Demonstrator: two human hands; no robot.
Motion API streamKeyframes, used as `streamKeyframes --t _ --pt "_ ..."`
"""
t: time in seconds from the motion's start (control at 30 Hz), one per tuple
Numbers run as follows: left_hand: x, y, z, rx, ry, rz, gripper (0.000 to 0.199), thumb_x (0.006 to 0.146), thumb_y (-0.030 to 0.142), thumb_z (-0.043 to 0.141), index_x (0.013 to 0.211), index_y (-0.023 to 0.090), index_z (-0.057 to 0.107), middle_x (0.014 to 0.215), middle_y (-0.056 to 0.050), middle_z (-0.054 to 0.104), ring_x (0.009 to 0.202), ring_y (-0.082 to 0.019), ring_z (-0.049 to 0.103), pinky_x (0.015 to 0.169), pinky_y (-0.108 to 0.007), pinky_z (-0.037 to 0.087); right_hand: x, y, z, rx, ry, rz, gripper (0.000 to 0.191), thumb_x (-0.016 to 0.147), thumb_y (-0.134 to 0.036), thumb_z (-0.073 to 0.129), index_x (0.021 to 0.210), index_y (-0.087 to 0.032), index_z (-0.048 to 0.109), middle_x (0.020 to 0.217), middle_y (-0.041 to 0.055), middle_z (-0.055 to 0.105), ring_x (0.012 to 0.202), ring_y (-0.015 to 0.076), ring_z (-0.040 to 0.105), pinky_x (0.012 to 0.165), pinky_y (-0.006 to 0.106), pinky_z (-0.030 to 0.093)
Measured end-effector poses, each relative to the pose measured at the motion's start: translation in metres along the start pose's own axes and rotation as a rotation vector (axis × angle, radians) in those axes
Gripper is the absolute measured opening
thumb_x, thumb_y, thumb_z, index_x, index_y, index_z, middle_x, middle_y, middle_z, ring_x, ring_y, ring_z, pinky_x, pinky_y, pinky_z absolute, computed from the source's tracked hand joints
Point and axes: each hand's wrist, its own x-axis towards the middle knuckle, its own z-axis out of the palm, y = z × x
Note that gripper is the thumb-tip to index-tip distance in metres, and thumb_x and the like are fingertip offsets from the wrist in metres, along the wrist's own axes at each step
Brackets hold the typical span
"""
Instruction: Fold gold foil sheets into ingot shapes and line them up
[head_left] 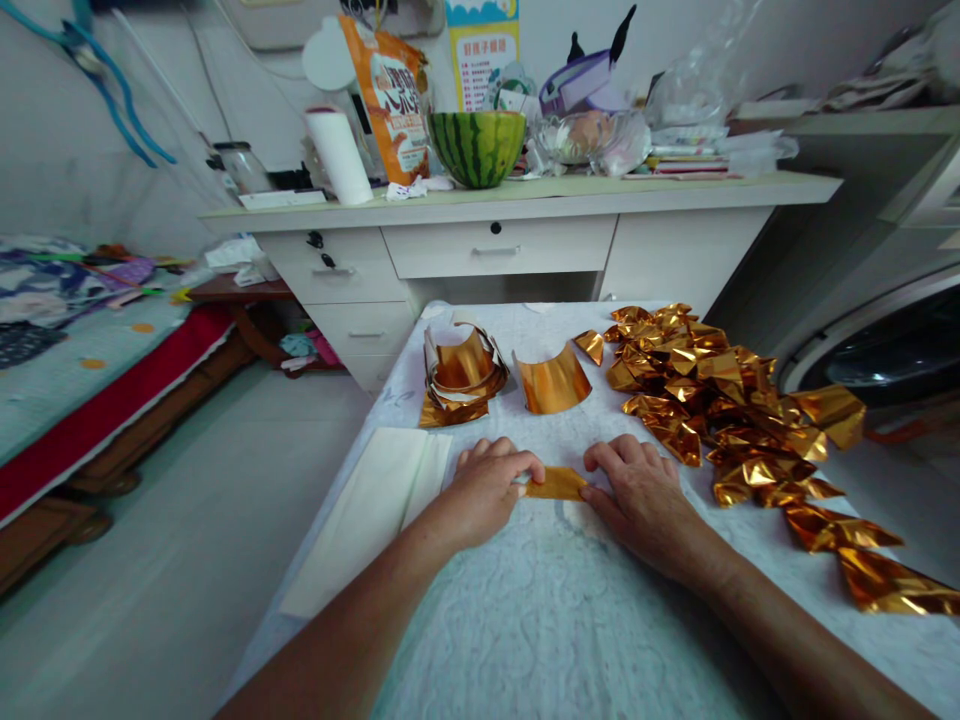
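A small strip of gold foil paper (555, 484) is stretched level between my hands, just above the cloth-covered table. My left hand (487, 485) pinches its left end between thumb and forefinger. At the right end, the thumb and fingers of my right hand (637, 495) close on the strip. Beyond my hands lies a curved sheet of gold foil paper (553, 380). Left of that sheet stands a curled stack of gold foil sheets (461, 370) with pale edges. Folded gold foil pieces (712, 390) are heaped to the right.
White paper sheets (360, 510) lie by my left forearm on the table's pale quilted cover (525, 620). Behind is a white desk (495, 245) bearing a halved watermelon (478, 145), a paper roll (339, 155) and an orange pouch (390, 100). A bed (97, 370) stands left, a front-loading washer (885, 320) right.
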Motion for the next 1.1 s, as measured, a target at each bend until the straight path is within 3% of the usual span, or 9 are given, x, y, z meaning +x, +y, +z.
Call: streamKeyframes --t 0.5,0.67,0.87,0.97,1.1 --pt "-0.003 0.002 -0.002 -0.005 0.007 0.005 0.031 0.086 0.012 0.046 0.102 0.031 0.064 0.101 0.000 0.058 0.104 -0.022 0.048 0.093 -0.038 0.033 0.003 0.014 -0.007 0.042 -0.077 -0.120 0.026 0.087 -0.020 0.053 0.110 -0.029 0.060 0.107 0.0074 0.058 0.097 0.0259 0.053 0.090 0.046 0.040" --pt "-0.005 0.003 -0.003 0.022 0.013 0.013 0.033 0.085 0.010 0.044 0.102 0.030 0.064 0.102 0.000 0.059 0.104 -0.022 0.048 0.092 -0.037 0.034 0.002 0.016 -0.013 0.110 -0.104 -0.130 0.026 0.086 -0.018 0.051 0.111 -0.024 0.056 0.110 0.0092 0.058 0.102 0.0268 0.052 0.092 0.047 0.040" --pt "-0.004 0.000 -0.001 0.013 0.046 0.070 0.034 0.082 0.008 0.045 0.102 0.029 0.064 0.102 -0.001 0.059 0.104 -0.022 0.050 0.092 -0.038 0.035 0.007 0.025 -0.020 0.288 -0.073 -0.120 0.031 0.073 -0.003 0.044 0.098 -0.020 0.051 0.098 0.0067 0.058 0.091 0.0207 0.054 0.082 0.036 0.045" --pt "-0.005 0.001 -0.001 0.029 0.050 0.087 0.036 0.078 0.008 0.047 0.102 0.028 0.063 0.101 -0.001 0.059 0.103 -0.022 0.051 0.091 -0.037 0.036 0.006 0.019 -0.022 0.330 -0.055 -0.161 0.027 0.074 -0.005 0.048 0.095 -0.021 0.051 0.094 0.0045 0.058 0.085 0.0190 0.054 0.074 0.031 0.045" --pt "-0.006 0.001 0.000 0.041 0.064 0.108 0.039 0.071 0.008 0.050 0.103 0.027 0.062 0.102 -0.002 0.058 0.104 -0.023 0.051 0.092 -0.038 0.036 0.002 0.004 -0.022 0.303 -0.072 -0.254 0.016 0.078 -0.009 0.055 0.091 -0.020 0.055 0.090 0.0041 0.058 0.084 0.0193 0.054 0.075 0.031 0.043"
